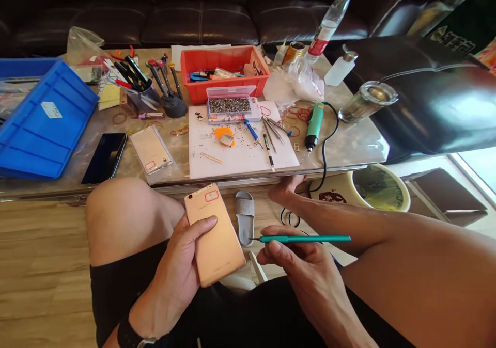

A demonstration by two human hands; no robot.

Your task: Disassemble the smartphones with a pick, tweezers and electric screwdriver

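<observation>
My left hand (185, 257) grips a gold-backed smartphone (219, 247) above my lap, thumb lying across its back. Near the phone's upper end are a camera lens and a red outlined mark. Between the thumb and fingers of my right hand (300, 260) is a slim teal pen-shaped tool (310, 238). Its thin dark tip points left towards the phone, apart from it. Another gold phone (149, 149) in a clear sleeve lies on the table, beside a black phone (104, 157).
On the table (349, 146) a white mat (244, 157) bears tweezers, a blue screwdriver (252, 132) and a box of screws (229, 105). Around it are a blue bin (46, 121), red bin (222, 87), green power tool (314, 126) and glass mug (366, 101). A slipper (244, 219) lies below.
</observation>
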